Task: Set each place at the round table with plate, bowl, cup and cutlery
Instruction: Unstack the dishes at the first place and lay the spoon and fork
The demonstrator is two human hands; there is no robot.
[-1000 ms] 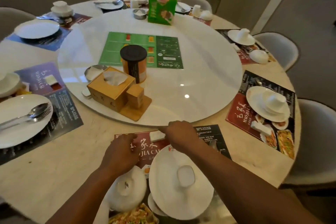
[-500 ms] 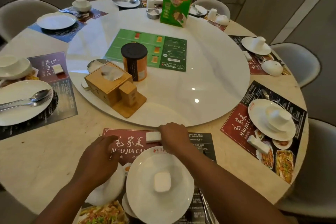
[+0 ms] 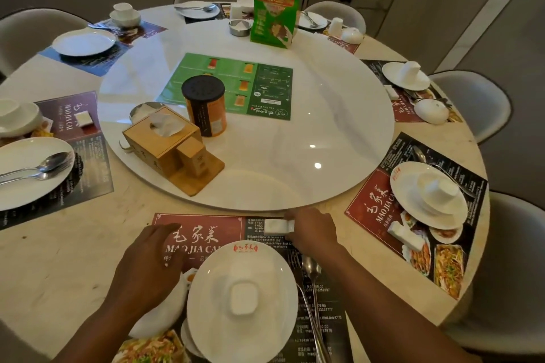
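A place setting nearly done at the round table: the person's right hand pinched a white cutlery rest between thumb and fingers at the far edge of the placemat, close to the rim of the glass turntable. Over the previous second the rest had slid rightward, from the seam between the mat's red and black panels onto the black panel, in line with the spoon lying to the right of the plate.

The left hand had dropped back from the mat's red lettering and lay across the upturned bowl just left of the plate, fingers stretched forward and gripping nothing that could be seen.

The plate sat in the middle of the mat with the cup inverted on it.

Judged from the layout, the shift meant the rest was being matched to the cutlery side – a finishing adjustment, not a new item. Turning the cup and bowl upright, as at the places on the left, looked like the work left here.
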